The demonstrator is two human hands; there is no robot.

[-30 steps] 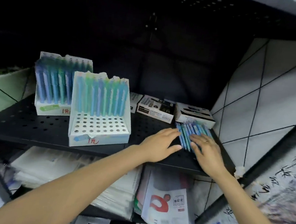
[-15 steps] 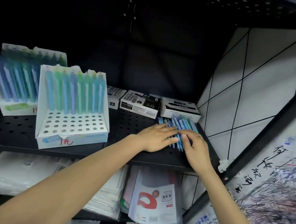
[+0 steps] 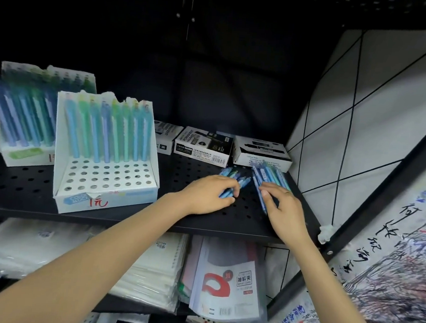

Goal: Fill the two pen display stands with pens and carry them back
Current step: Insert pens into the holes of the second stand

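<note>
Two white pen display stands sit on a black perforated shelf [image 3: 203, 218]. The near stand [image 3: 105, 179] holds one back row of blue and green pens above several empty holes. The far stand [image 3: 26, 148] behind it at the left is packed with pens. Loose blue pens lie at the shelf's right in two bunches. My left hand [image 3: 209, 194] curls round the left bunch [image 3: 233, 179]. My right hand [image 3: 282, 206] has bent fingers on the near end of the right bunch [image 3: 269, 175].
Three marker boxes, the middle one [image 3: 203, 145], line the back of the shelf. A tiled wall [image 3: 361, 121] closes the right side. On the shelf below lie stacked notebooks [image 3: 149, 270] and a report cover pack [image 3: 226, 283].
The single pile of loose pens has been split in two. My left hand drew one bunch to the left and curled round it; my right hand stays on the other bunch.
</note>
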